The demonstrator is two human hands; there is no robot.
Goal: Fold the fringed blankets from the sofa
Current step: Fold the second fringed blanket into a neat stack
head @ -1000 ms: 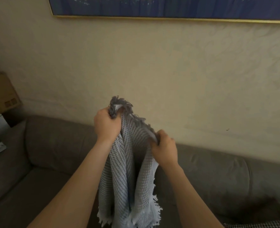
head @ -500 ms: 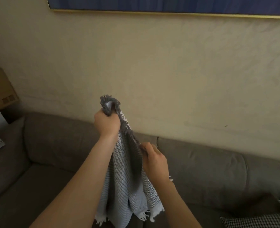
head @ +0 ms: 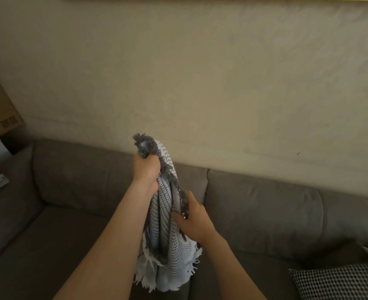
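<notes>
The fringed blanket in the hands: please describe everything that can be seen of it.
The blanket is a loosely woven cloth in fine grey and pale stripes, with dark grey fringe at the top and pale fringe at the bottom. It hangs bunched in long vertical folds in front of the sofa. The left hand grips its top in a fist, with the fringe sticking out above. The right hand pinches its right edge lower down.
</notes>
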